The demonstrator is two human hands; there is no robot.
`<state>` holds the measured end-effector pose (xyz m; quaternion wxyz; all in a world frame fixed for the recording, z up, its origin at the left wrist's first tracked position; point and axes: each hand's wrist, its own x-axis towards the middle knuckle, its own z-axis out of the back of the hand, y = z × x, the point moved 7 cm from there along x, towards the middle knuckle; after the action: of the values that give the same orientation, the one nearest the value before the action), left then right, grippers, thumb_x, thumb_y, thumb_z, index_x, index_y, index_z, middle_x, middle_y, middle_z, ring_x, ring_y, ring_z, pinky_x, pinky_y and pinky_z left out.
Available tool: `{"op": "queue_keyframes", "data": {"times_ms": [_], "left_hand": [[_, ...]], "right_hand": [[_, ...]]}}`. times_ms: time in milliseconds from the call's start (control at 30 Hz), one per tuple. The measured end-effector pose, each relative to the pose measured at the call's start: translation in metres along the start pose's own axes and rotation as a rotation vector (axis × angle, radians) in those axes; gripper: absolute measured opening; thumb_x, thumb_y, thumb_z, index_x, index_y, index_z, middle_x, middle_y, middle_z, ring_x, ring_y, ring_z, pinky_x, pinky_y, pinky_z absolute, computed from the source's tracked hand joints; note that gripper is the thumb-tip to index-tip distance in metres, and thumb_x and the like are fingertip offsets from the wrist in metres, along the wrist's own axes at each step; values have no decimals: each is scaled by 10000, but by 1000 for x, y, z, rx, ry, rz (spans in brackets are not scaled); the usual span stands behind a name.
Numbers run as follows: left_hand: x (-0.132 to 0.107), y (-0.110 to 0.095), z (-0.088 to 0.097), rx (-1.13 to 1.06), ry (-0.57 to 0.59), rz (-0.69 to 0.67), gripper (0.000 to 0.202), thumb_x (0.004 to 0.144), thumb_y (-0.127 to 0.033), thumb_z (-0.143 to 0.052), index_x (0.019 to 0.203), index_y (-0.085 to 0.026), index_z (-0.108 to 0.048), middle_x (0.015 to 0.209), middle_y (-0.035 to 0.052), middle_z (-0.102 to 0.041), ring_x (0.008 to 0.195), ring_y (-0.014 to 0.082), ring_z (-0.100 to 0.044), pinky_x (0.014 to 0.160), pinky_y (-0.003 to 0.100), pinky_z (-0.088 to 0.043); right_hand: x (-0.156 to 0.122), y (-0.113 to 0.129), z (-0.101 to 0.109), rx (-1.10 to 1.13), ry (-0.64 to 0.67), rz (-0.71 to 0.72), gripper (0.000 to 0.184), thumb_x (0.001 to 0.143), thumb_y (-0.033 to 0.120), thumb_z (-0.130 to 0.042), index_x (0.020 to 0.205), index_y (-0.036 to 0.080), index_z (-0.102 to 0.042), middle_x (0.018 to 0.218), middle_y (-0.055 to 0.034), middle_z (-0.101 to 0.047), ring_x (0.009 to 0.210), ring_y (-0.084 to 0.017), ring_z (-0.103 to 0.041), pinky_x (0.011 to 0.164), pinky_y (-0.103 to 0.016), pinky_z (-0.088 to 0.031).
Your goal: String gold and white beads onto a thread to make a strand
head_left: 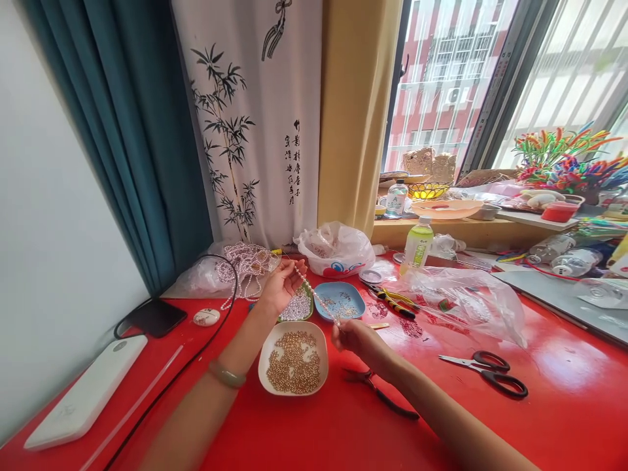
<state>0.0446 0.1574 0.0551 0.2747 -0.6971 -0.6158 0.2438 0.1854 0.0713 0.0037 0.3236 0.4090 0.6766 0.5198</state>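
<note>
My left hand is raised over the red table, fingers curled around the upper end of a thin string of small pale beads. The string runs down to the right into my right hand, which pinches its lower end. Below both hands sits a white dish full of gold beads. Behind the string lie a green dish of silvery beads and a blue dish with a few small parts. A pale green bangle is on my left wrist.
Red-handled pliers lie by my right forearm, black scissors further right, yellow-handled pliers and clear plastic bags behind. Pearl strands in a bag, a phone, a cable and a white power bank are at left. A cluttered windowsill is behind.
</note>
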Motion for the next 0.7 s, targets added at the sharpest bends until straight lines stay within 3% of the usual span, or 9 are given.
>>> {"op": "queue_keyframes", "data": {"times_ms": [200, 300, 400, 500, 700], "left_hand": [[-2, -1, -1, 17, 19, -7, 71, 733, -95, -512, 745, -146, -560, 766, 26, -646, 660, 121, -620, 545, 205, -493], [-4, 3, -7, 32, 53, 22, 62, 727, -103, -527, 744, -143, -571, 725, 17, -640, 630, 121, -617, 530, 204, -490], [-9, 9, -14, 63, 83, 52, 61, 716, -103, -546, 753, -139, -580, 727, 28, -641, 637, 127, -617, 573, 223, -495], [-15, 18, -23, 110, 118, 86, 58, 707, -120, -567, 759, -133, -589, 721, 39, -641, 625, 128, -616, 583, 229, -491], [-29, 37, -37, 260, 182, 160, 82, 629, -147, -648, 692, -116, -605, 694, 50, -630, 593, 117, -601, 550, 200, -458]], "right_hand": [[0, -4, 7, -70, -56, -34, 251, 724, 258, -384, 676, 124, -591, 462, 36, -414, 417, -65, -346, 444, -198, -268], [1, -3, 7, -197, -68, -10, 283, 749, 286, -395, 708, 120, -622, 511, 11, -491, 473, -83, -429, 498, -212, -333], [2, 2, 12, -340, -131, 51, 272, 751, 320, -427, 757, 144, -635, 656, -36, -599, 646, -146, -536, 656, -278, -396], [0, 18, 23, -531, -284, 204, 239, 735, 342, -484, 835, 188, -636, 872, -62, -624, 862, -202, -532, 816, -342, -360], [-5, 65, 26, -570, -413, 415, 253, 749, 367, -491, 923, 213, -591, 904, -58, -590, 836, -195, -523, 703, -294, -400]]}}
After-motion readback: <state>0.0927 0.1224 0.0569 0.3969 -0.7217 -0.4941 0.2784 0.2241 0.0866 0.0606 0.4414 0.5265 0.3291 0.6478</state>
